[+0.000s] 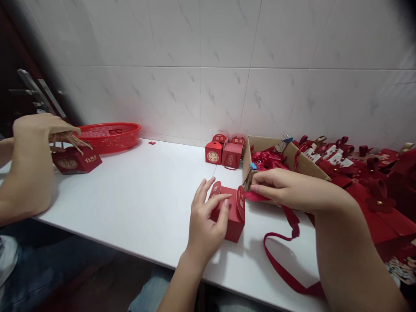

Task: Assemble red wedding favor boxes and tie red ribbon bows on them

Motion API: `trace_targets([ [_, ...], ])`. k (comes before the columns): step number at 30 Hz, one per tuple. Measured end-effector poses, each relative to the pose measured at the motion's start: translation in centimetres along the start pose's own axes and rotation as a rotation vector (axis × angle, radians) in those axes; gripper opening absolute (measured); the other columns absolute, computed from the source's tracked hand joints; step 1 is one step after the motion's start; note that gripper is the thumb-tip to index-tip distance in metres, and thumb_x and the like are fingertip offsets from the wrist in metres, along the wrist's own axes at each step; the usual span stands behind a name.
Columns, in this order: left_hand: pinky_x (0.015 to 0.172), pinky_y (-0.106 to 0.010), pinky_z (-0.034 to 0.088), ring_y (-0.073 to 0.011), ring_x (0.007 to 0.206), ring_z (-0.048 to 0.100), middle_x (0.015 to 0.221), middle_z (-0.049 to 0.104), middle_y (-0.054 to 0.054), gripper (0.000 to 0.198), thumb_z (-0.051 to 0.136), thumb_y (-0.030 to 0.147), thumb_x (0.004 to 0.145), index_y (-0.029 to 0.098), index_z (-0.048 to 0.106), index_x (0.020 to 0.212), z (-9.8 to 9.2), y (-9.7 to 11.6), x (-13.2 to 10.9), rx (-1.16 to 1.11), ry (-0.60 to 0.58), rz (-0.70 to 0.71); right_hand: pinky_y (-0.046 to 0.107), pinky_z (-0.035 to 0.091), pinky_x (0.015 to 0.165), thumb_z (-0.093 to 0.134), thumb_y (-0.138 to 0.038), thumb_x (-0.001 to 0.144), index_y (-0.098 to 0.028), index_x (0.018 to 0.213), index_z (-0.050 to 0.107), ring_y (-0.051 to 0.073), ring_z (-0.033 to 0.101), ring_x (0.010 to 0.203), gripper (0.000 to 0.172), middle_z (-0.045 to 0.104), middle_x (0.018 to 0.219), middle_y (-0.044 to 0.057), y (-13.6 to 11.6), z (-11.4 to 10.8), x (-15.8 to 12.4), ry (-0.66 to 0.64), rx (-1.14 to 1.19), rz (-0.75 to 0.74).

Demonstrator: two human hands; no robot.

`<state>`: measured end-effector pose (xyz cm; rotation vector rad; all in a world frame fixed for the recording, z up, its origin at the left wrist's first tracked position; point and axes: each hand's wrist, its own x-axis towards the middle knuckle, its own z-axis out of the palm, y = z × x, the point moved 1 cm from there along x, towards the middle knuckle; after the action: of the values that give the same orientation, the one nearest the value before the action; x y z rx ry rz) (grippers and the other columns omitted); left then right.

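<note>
On the white table in front of me stands a red gift box [235,221] with rounded, gold-printed top flaps. My left hand [208,216] is at its left side with fingers spread; thumb and forefinger reach over the box top, and whether they press on it is unclear. My right hand [276,186] pinches a red ribbon [282,271] just right of the box, by the cardboard carton. One end of this ribbon reaches the box's right flap, while the rest loops down across the tabletop and passes behind my right forearm.
A cardboard carton [307,169] holds bundled red ribbons [268,159]. Two small red boxes [213,154] stand by the wall. Many ribboned red bags [390,203] crowd the right. At left, another person's hand [45,125] is on a red box [76,161] beside a red basket [126,141].
</note>
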<state>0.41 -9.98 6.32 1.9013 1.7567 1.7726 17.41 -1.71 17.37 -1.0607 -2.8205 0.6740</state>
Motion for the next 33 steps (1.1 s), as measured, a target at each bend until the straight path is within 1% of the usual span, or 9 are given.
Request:
trace_targets([
  [3, 0.105, -0.047, 0.041, -0.0265, 0.131, 0.041, 0.139, 0.046, -0.004, 0.023, 0.055, 0.018, 0.082, 0.025, 0.069, 0.099, 0.7, -0.6, -0.1, -0.026, -0.032, -0.013, 0.025, 0.034, 0.054, 0.038, -0.044, 0.089, -0.019, 0.072, 0.052, 0.013, 0.047, 0.062, 0.033, 0.055, 0.073, 0.001, 0.7, 0.0, 0.2, -0.002, -0.024, 0.097],
  [6, 0.103, -0.046, 0.044, -0.026, 0.128, 0.045, 0.138, 0.047, -0.005, 0.025, 0.056, 0.017, 0.081, 0.026, 0.069, 0.1, 0.9, -0.6, -0.2, -0.036, -0.031, -0.02, 0.026, 0.034, 0.054, 0.04, -0.042, 0.088, -0.019, 0.072, 0.053, 0.014, 0.049, 0.064, 0.031, 0.057, 0.075, 0.002, 0.6, 0.3, 0.7, 0.0, -0.059, 0.126],
  [9, 0.103, -0.045, 0.044, -0.0257, 0.127, 0.046, 0.136, 0.048, -0.006, 0.026, 0.054, 0.015, 0.081, 0.025, 0.068, 0.101, 0.8, -0.4, -0.1, -0.04, -0.043, -0.03, 0.026, 0.033, 0.054, 0.04, -0.041, 0.088, -0.018, 0.072, 0.053, 0.014, 0.049, 0.064, 0.03, 0.057, 0.076, 0.004, 0.2, 0.5, 1.1, -0.001, -0.062, 0.109],
  [14, 0.102, -0.044, 0.044, -0.0242, 0.123, 0.049, 0.13, 0.051, -0.008, 0.028, 0.053, 0.01, 0.079, 0.023, 0.067, 0.099, 0.7, -0.2, 0.0, -0.039, -0.065, -0.033, 0.026, 0.03, 0.05, 0.039, -0.043, 0.088, -0.018, 0.069, 0.049, 0.013, 0.045, 0.058, 0.032, 0.054, 0.071, 0.004, -0.1, 0.7, 1.7, -0.001, -0.05, 0.069],
  [17, 0.1, -0.042, 0.045, -0.0226, 0.12, 0.05, 0.125, 0.053, -0.008, 0.03, 0.051, 0.008, 0.079, 0.023, 0.066, 0.1, 0.6, -0.2, 0.0, -0.019, -0.075, -0.01, 0.026, 0.028, 0.048, 0.037, -0.042, 0.088, -0.019, 0.067, 0.046, 0.012, 0.04, 0.054, 0.033, 0.052, 0.067, 0.003, -0.1, 1.0, 2.1, -0.018, -0.069, 0.063],
  [20, 0.096, -0.04, 0.047, -0.0215, 0.113, 0.054, 0.121, 0.052, -0.008, 0.035, 0.048, 0.007, 0.077, 0.023, 0.064, 0.104, 0.2, 0.1, 0.0, 0.038, -0.093, 0.032, 0.026, 0.027, 0.047, 0.037, -0.039, 0.088, -0.019, 0.065, 0.042, 0.011, 0.037, 0.052, 0.032, 0.048, 0.063, 0.001, -0.1, 1.4, 2.5, -0.063, -0.071, 0.039],
  [24, 0.089, -0.042, 0.049, -0.0229, 0.104, 0.056, 0.119, 0.049, -0.01, 0.039, 0.048, 0.007, 0.076, 0.023, 0.062, 0.109, -0.2, 0.9, -0.1, 0.187, -0.129, 0.066, 0.025, 0.03, 0.05, 0.038, -0.037, 0.088, -0.018, 0.064, 0.043, 0.011, 0.041, 0.054, 0.031, 0.051, 0.063, 0.002, -0.2, 1.7, 2.5, -0.101, -0.049, -0.01],
  [29, 0.085, -0.045, 0.047, -0.0267, 0.104, 0.05, 0.12, 0.048, -0.012, 0.046, 0.045, 0.003, 0.073, 0.021, 0.062, 0.112, -0.3, 1.6, -0.1, 0.312, -0.21, 0.068, 0.024, 0.032, 0.052, 0.037, -0.038, 0.089, -0.018, 0.067, 0.045, 0.011, 0.044, 0.056, 0.031, 0.055, 0.066, 0.002, -0.2, 1.9, 2.4, -0.104, -0.06, -0.006],
  [33, 0.085, -0.045, 0.046, -0.0279, 0.104, 0.047, 0.121, 0.049, -0.014, 0.05, 0.042, 0.002, 0.074, 0.019, 0.059, 0.118, -0.3, 1.9, -0.3, 0.348, -0.238, 0.082, 0.024, 0.034, 0.055, 0.039, -0.039, 0.09, -0.017, 0.072, 0.049, 0.011, 0.046, 0.058, 0.029, 0.057, 0.069, 0.002, -0.2, 2.0, 2.5, -0.103, -0.055, -0.039],
])
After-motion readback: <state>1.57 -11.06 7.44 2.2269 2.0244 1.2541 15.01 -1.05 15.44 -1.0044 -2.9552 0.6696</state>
